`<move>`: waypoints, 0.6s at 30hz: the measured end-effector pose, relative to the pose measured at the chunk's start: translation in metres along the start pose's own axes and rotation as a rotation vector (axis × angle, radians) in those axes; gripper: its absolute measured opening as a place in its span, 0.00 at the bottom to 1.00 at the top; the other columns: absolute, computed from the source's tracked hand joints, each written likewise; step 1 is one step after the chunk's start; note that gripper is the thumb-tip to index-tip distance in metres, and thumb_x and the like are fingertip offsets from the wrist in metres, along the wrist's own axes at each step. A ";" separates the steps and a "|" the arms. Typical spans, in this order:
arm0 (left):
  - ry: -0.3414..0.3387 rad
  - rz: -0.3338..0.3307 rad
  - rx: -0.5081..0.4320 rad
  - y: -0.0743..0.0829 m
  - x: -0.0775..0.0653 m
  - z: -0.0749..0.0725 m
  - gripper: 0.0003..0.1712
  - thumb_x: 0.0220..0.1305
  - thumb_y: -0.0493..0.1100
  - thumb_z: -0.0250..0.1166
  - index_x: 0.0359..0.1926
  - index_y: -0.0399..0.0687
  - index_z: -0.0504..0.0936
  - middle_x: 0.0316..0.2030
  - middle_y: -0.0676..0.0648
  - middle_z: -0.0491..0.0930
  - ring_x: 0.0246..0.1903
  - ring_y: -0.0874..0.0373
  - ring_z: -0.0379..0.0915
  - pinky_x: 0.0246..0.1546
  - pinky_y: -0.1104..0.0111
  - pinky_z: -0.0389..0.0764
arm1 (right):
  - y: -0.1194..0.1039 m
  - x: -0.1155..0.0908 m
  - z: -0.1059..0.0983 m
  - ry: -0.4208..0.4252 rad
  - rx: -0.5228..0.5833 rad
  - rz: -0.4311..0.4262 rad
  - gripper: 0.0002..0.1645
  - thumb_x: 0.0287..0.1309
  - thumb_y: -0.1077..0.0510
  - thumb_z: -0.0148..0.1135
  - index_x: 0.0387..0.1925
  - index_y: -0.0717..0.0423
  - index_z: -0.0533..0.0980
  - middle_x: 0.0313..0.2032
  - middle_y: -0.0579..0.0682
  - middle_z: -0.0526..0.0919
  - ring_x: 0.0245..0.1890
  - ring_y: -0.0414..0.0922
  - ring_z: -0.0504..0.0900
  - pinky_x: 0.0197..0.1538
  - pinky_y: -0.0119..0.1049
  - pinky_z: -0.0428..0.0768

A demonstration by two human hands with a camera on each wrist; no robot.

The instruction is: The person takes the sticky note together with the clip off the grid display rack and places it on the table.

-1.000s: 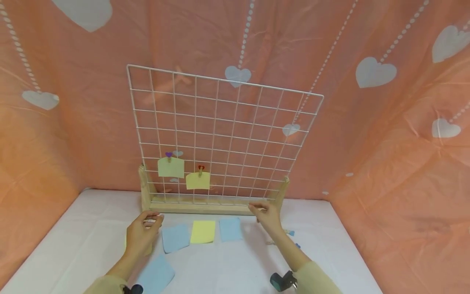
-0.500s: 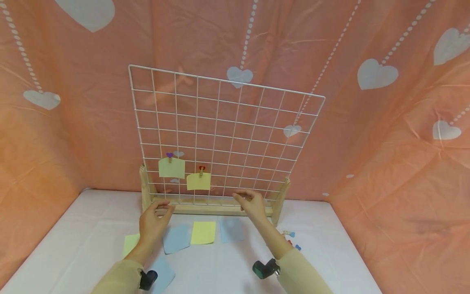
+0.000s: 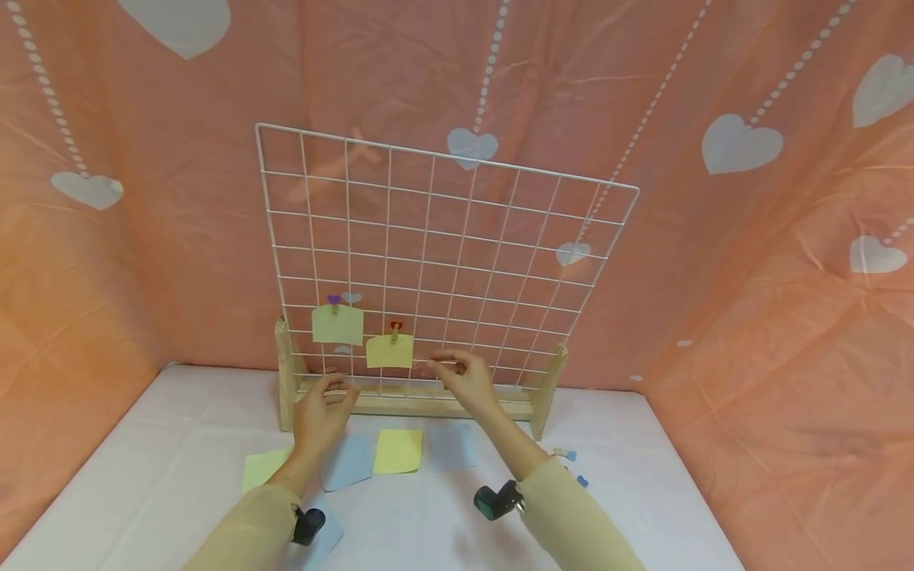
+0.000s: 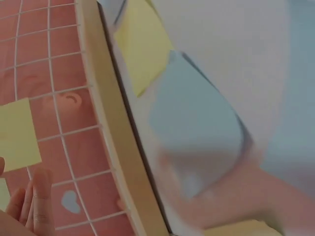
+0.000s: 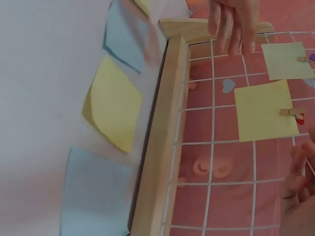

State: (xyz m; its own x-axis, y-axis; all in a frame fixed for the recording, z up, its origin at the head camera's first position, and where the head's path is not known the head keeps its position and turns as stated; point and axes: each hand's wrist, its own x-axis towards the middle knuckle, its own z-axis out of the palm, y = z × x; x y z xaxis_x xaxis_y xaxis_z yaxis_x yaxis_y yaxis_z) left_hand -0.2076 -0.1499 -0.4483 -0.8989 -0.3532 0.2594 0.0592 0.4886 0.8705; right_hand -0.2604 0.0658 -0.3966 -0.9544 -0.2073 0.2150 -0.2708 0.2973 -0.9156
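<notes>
My left hand (image 3: 324, 412) is raised in front of the lower left of the white wire grid (image 3: 493, 262), fingers loosely bent. In the right wrist view those fingers hang down beside the notes with nothing visible in them. My right hand (image 3: 467, 385), its fingers bent, is just right of a yellow sticky note (image 3: 389, 353). A small wooden clothespin with a red heart (image 3: 396, 335) fastens that note to the grid. Up and left hangs a pale green-yellow note (image 3: 338, 327) under a purple-heart clothespin (image 3: 334, 306). Part of the right hand (image 5: 298, 196) is cut off in its wrist view.
A wooden stand (image 3: 443, 406) holds the grid upright. In front lie a yellow note (image 3: 398, 452), blue notes (image 3: 453, 448) and a pale green note (image 3: 263, 468). Small clothespins (image 3: 566, 454) lie by the right forearm. Pink curtain (image 3: 714, 262) surrounds the white table (image 3: 628, 507).
Both hands have risen toward the grid. The right has moved left to beside the red-heart note, and the left has moved right. The two hung notes stay in place.
</notes>
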 end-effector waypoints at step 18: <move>-0.138 -0.024 0.027 0.016 0.011 0.011 0.29 0.58 0.44 0.64 0.59 0.38 0.68 0.56 0.34 0.72 0.52 0.38 0.73 0.51 0.48 0.74 | -0.022 0.017 0.017 -0.067 -0.039 -0.075 0.19 0.56 0.58 0.62 0.49 0.59 0.78 0.32 0.66 0.83 0.16 0.33 0.77 0.24 0.34 0.82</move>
State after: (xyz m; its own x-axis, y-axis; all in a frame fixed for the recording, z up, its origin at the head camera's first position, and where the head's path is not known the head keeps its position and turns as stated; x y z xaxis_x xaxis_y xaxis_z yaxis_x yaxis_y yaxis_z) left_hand -0.2217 -0.1368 -0.4359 -0.9512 -0.2530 0.1767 0.0266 0.5030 0.8639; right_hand -0.2690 0.0400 -0.3786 -0.9209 -0.2921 0.2581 -0.3474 0.3146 -0.8834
